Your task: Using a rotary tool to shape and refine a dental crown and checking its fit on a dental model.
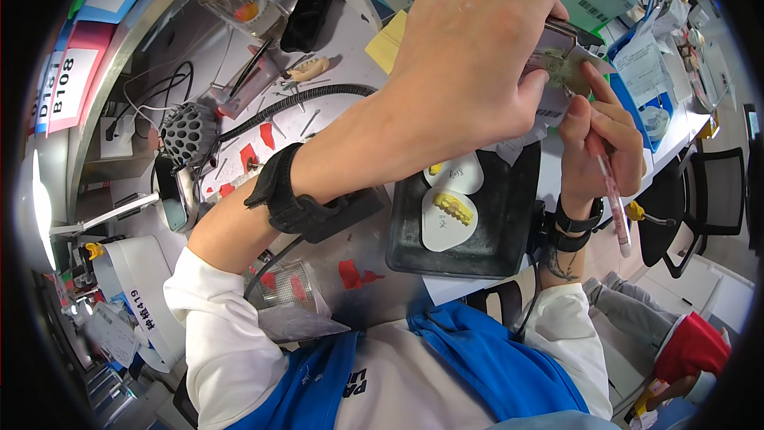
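My left hand (477, 56) reaches across to the upper right, its fingers wrapped around some clipped papers (549, 115) with a metal clip (561, 36) at the top. Most of what it grips is hidden behind the hand. Pinched in my right hand (605, 139) is a pinkish, see-through pen (611, 195), its tip close to the papers. Below the hands is a black tray (406, 251) with two white dental casts. The nearer cast (446, 235) bears a row of yellow teeth; the farther cast (469, 171) is partly covered.
On the left stand a dark perforated suction hood (189, 134) with a ribbed hose, a glass jar (239, 0) and small tools among red wax scraps (267, 135). A blue tray (649, 131) with papers lies to the right. Another person (684, 342) is at the lower right.
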`<state>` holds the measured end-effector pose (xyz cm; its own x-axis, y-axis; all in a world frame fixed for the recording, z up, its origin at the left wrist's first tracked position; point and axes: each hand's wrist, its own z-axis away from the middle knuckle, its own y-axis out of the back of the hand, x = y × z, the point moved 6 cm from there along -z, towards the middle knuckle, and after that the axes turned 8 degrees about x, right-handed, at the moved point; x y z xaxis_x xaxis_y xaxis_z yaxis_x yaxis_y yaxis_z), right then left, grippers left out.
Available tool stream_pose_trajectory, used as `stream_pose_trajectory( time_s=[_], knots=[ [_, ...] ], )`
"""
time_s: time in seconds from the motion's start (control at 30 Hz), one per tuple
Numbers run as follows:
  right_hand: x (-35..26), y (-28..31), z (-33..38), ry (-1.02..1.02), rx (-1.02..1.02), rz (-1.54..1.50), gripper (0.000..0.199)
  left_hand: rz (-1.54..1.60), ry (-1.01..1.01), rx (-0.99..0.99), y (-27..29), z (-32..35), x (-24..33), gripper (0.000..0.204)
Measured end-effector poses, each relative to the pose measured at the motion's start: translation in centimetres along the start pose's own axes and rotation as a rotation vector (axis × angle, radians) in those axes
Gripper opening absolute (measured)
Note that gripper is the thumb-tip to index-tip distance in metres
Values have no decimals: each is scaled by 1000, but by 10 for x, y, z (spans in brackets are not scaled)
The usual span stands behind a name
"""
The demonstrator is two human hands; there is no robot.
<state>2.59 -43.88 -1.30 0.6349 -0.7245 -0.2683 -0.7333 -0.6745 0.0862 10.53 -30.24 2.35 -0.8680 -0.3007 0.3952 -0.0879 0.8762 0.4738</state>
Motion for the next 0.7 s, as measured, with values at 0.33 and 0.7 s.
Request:
stream_pose_trajectory(
  time_s=[0.33,0.7],
  knots=[
    [4,17,-2,-199,201,-100,16,50,-5,20,0,0,-4,30],
    [-76,-16,22,-770,-1085,-113,21,287,195,-360,57,-36,-11,42]
  ],
)
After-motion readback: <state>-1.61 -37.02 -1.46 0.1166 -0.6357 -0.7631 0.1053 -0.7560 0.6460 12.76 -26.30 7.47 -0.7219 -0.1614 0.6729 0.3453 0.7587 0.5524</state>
